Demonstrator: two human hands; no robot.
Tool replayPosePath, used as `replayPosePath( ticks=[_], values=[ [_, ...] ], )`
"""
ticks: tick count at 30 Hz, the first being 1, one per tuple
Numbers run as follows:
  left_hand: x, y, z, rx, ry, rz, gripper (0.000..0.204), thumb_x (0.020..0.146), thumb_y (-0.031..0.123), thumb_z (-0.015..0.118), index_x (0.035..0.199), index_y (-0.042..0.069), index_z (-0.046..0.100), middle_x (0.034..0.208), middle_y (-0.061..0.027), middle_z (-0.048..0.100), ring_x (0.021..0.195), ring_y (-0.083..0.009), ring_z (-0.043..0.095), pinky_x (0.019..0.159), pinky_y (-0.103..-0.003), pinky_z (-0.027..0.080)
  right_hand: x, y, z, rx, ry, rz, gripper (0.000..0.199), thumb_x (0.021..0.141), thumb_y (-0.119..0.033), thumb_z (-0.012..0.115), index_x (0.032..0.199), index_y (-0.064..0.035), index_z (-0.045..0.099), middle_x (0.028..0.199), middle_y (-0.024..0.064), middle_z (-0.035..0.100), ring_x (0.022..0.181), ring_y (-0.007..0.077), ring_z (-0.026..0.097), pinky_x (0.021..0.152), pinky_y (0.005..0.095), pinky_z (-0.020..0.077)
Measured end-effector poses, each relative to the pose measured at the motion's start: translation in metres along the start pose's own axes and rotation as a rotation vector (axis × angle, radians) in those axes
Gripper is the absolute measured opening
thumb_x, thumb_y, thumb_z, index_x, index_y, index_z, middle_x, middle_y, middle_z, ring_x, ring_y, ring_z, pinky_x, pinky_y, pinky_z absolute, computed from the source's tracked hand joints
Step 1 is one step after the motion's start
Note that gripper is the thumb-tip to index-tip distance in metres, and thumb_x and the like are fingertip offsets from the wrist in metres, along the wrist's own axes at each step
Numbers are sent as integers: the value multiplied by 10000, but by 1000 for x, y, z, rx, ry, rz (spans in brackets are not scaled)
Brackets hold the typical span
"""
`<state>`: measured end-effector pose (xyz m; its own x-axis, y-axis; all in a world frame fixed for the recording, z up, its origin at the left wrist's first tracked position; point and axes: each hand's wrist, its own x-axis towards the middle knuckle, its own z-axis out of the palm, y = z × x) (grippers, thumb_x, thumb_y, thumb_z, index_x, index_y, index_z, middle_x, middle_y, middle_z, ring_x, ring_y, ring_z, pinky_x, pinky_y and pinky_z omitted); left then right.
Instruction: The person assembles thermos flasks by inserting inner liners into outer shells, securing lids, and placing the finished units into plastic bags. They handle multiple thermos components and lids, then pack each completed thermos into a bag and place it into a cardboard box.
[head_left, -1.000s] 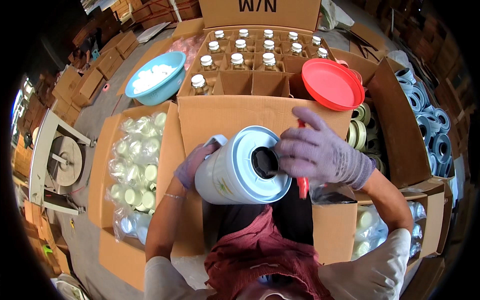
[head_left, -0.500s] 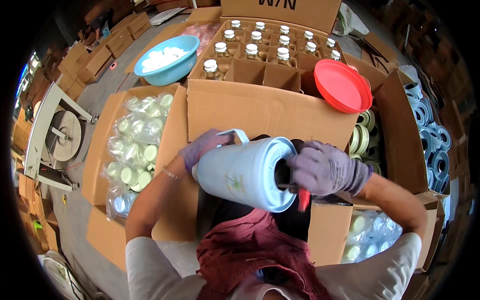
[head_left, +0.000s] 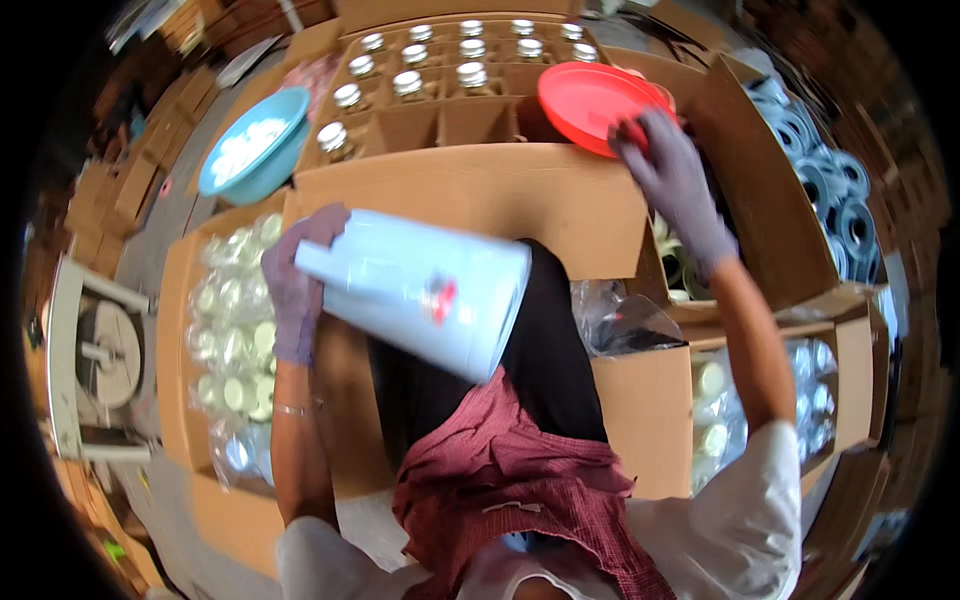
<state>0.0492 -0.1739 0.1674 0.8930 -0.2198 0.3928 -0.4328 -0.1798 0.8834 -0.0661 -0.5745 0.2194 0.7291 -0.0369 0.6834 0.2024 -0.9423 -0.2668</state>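
My left hand (head_left: 296, 270), in a grey-purple glove, is closed around the handle side of a light blue vacuum jug (head_left: 420, 285). The jug lies tilted on its side above my lap, smeared by motion, with a small red print on its wall; its mouth does not show. My right hand (head_left: 672, 180), gloved alike, is over the near right edge of a round red plastic tray (head_left: 590, 95). At its fingertips is a dark red piece, which looks like the handle of a red-handled tool (head_left: 628, 134); the rest of it is hidden.
Ahead stands a divided carton (head_left: 470, 180) of glass bottles (head_left: 408, 84) with silver-white caps. Left are a blue basin (head_left: 290, 130) of white pieces and a carton of bagged pale green parts (head_left: 238, 392). Blue rings (head_left: 855, 228) and bagged cups (head_left: 712, 380) fill boxes at right.
My right hand has left the jug's mouth and moved up to the red tray. The jug has swung left, its mouth turning out of sight, still in my left hand. The view has shifted.
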Motion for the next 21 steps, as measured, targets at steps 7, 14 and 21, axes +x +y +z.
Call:
replayPosePath(
  ticks=[7, 14, 21],
  values=[
    [-19, 51, 79, 209, -902, 895, 407, 714, 169, 797, 1072, 106, 613, 1184, -79, 633, 1137, -292, 599, 1030, -481, 456, 54, 134, 47, -636, -440, 273, 345, 850, -342, 664, 1075, -82, 648, 1111, 178, 631, 1016, 366, 627, 872, 473, 503],
    [-39, 32, 9, 432, -780, 449, 504, 757, 199, 679, 1218, 18, 592, 1297, -165, 571, 1266, -356, 500, 1094, -484, 353, -148, 64, -26, -613, -890, 818, 701, 860, -681, 523, 965, -16, 718, 1021, 202, 696, 960, 338, 678, 823, 432, 542],
    [24, 58, 117, 65, -728, 310, 376, 904, 183, 576, 1225, -14, 592, 1238, -196, 616, 1181, -312, 579, 1031, -386, 419, -333, 145, 41, -75, -628, 1061, 431, 891, -447, 625, 970, -30, 697, 881, 79, 722, 798, 259, 687, 721, 335, 527]
  ],
)
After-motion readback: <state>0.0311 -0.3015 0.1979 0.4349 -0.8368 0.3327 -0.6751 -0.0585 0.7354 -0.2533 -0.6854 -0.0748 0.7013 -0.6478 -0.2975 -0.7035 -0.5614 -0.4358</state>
